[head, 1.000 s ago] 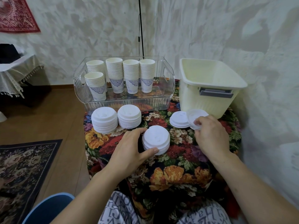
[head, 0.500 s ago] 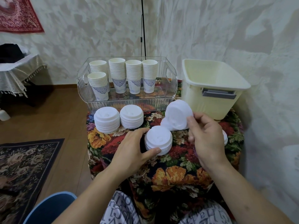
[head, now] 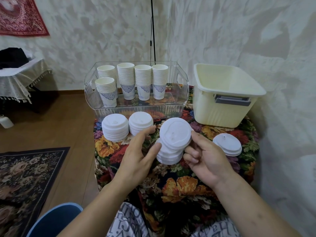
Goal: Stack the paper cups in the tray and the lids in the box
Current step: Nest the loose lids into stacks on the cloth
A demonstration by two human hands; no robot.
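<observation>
My right hand [head: 203, 159] grips a small pile of white lids [head: 175, 135], tilted, just above the middle lid stack [head: 168, 157] on the floral table. My left hand [head: 139, 151] is beside that stack with fingers spread and relaxed, thumb tip touching its left edge. Two taller lid stacks [head: 115, 128] [head: 141, 123] stand at the left, and a low lid stack [head: 227, 146] lies at the right. The clear tray [head: 183, 86] holds several stacks of paper cups [head: 142, 81]. The cream box [head: 220, 108] at the back right looks empty.
The floral tablecloth [head: 184, 187] covers a small table against a rough wall on the right. A black cable [head: 153, 31] hangs behind the tray. Wooden floor, a dark rug [head: 25, 177] and a draped side table [head: 18, 77] lie to the left. A blue seat edge [head: 53, 219] is near my knees.
My right hand lifted several lids from the right pile and carried them left over the middle stack. My left hand loosened its grip on that stack and spread its fingers.
</observation>
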